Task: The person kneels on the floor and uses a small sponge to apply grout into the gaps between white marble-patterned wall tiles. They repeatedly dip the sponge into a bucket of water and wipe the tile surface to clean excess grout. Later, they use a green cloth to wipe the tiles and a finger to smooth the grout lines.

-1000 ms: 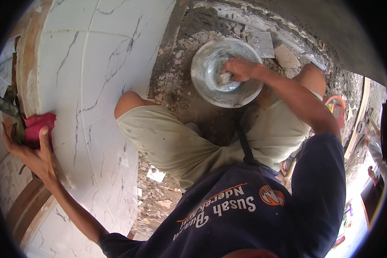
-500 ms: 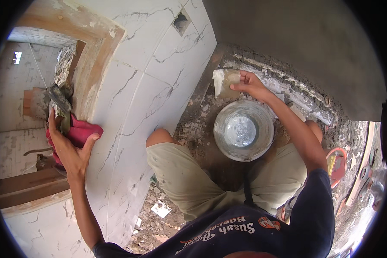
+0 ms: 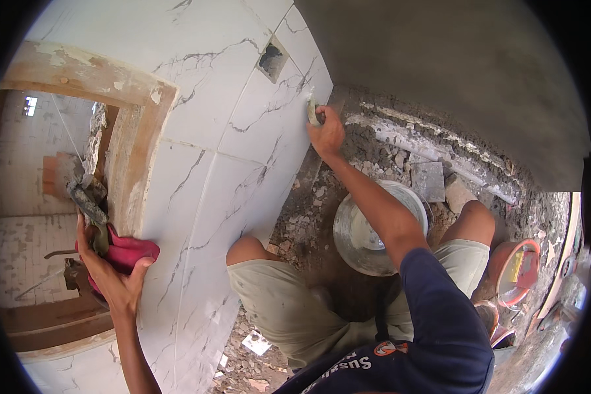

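A marble-patterned white tile wall [image 3: 236,177] rises on my left. Against its far edge, near the corner, my right hand [image 3: 326,133] pinches a thin flat scraper [image 3: 313,111], seen nearly edge-on and touching the tile. A whitish smear shows beside it. My left hand [image 3: 115,279] lies on a red cloth [image 3: 128,251] at the ledge of the wall opening, its fingers stretched out and thumb spread. Beyond its fingertips sits a dark, dirty object [image 3: 87,202] whose kind I cannot make out. Between my knees stands a bucket [image 3: 354,240] with pale residue inside, partly covered by my right forearm.
A wooden frame [image 3: 134,141] borders the opening. The tile has a square cutout [image 3: 272,59]. Rubble [image 3: 305,210] and a loose grey tile piece [image 3: 428,180] lie on the floor. On the right are an orange-red container [image 3: 513,270] and a dark grey wall [image 3: 453,72].
My right hand has swung left from above the bucket to the tile wall, turning the scraper edge-on against it. My left hand stays at the red cloth. The view has shifted slightly.
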### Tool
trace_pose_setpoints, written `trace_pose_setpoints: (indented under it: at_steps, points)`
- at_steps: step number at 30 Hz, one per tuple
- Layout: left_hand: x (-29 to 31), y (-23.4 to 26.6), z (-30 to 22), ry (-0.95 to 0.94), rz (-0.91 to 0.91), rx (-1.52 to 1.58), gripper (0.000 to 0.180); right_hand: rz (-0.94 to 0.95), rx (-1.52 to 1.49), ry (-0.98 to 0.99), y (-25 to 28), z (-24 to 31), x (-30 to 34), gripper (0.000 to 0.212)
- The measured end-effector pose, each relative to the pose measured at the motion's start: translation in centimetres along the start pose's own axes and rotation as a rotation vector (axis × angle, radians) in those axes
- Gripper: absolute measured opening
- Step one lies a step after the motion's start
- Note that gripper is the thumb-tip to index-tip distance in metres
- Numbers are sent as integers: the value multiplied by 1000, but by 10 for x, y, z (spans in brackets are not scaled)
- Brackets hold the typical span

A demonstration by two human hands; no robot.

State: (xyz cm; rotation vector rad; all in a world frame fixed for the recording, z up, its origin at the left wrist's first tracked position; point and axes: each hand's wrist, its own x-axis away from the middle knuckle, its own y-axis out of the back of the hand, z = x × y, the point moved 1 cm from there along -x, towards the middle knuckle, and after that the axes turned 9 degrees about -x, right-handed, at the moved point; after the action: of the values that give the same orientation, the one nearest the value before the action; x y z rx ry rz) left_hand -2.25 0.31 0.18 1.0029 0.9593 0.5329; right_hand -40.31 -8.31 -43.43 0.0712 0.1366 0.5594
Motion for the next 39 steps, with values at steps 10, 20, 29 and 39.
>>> trace_pose_setpoints:
  at_steps: [10, 20, 29, 39]
  points:
    - [-7, -8, -1, -32, -4, 27, 146, -82, -5, -340, 14, -13, -91, 50]
    - [-4, 1, -6, -26, 29, -8, 147, -1, -253, 62, 25, 1, -47, 44]
    - [1, 2, 4, -35, 48, -79, 147, 82, -165, 128, 8, -4, -17, 46]
    - [-7, -5, -2, -24, 33, -47, 147, -98, -66, -410, 9, 6, -100, 61]
